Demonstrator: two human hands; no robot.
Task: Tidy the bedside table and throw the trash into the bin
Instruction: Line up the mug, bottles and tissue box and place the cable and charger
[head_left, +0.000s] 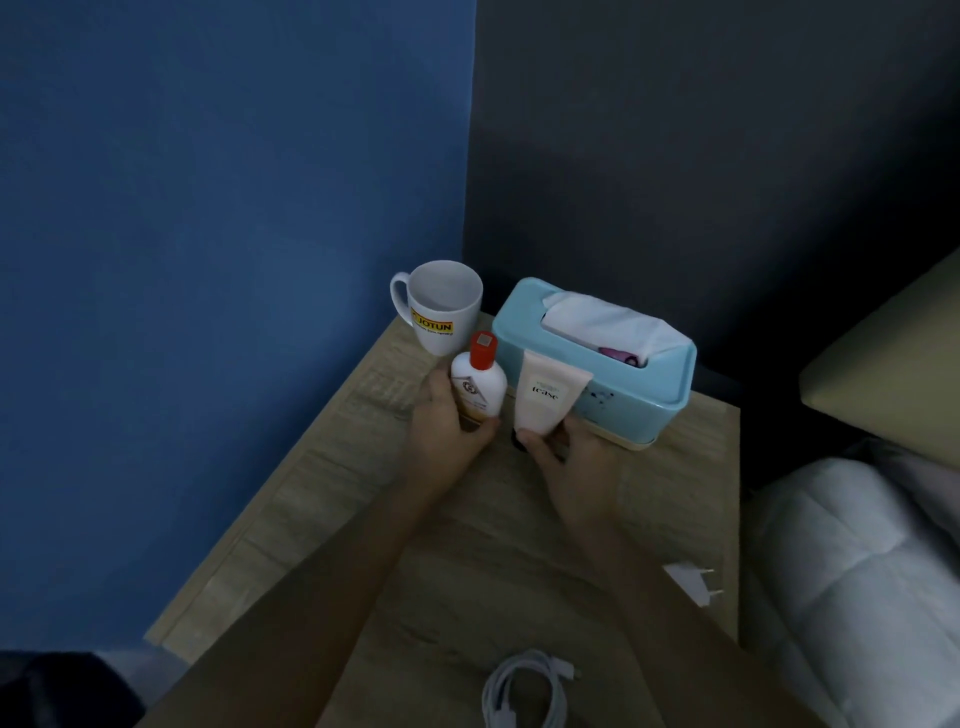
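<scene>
On the wooden bedside table (322, 467) my left hand (447, 431) grips a white bottle with a red cap (478, 382), held upright. My right hand (566, 457) holds a cream tube (548, 397) by its dark lower end, standing it against the front of a light blue tissue box (654, 384). A white mug with a yellow label (441, 312) stands at the table's back left corner, just behind the bottle. The two hands are close together, near the middle back of the table.
A coiled white cable (524, 691) lies at the table's near edge and a white plug adapter (693, 582) near its right edge. White bedding (852, 582) and a headboard (883, 364) are to the right. Blue and dark walls meet behind the table.
</scene>
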